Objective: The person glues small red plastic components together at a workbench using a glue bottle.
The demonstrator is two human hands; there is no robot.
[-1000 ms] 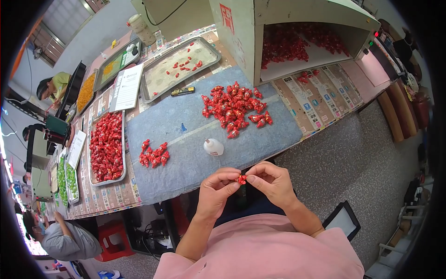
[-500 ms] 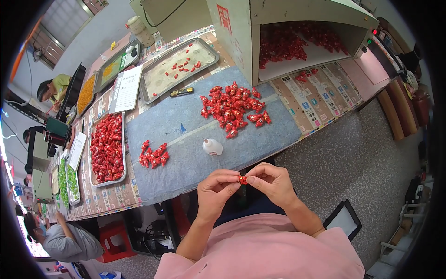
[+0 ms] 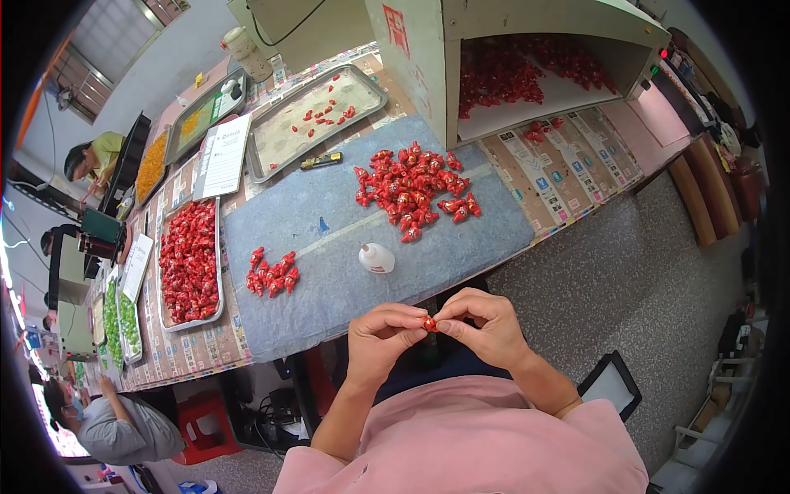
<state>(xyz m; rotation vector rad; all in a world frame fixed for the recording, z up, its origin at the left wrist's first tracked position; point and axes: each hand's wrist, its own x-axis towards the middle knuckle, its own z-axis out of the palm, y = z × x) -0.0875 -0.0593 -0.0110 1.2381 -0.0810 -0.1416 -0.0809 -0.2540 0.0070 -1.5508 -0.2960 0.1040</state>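
Between my two hands, just off the table's front edge, is a small red figurine point(image 3: 429, 324) with a bit of yellow on it. My left hand point(image 3: 380, 339) pinches it from the left with thumb and fingers. From the other side, the thumb and forefinger of my right hand point(image 3: 484, 326) grip it too. Beyond my hands a white squeeze bottle point(image 3: 377, 258) stands on the blue cloth point(image 3: 329, 280). Farther back lies a large pile of red figurines point(image 3: 407, 185), and a smaller group of red figurines point(image 3: 272, 273) sits to the left.
A tray of red pieces point(image 3: 191, 262) is at the left. Behind stand a metal tray point(image 3: 276, 148) with a few red pieces, a notepad point(image 3: 222, 158) and a dark yellow-marked tube point(image 3: 322, 161). At the right is a box-shaped machine point(image 3: 451, 90) holding red pieces. Other people work at far left.
The figurine has turned slightly between my fingers and shows a more rounded red side. Both hands stay in nearly the same place.
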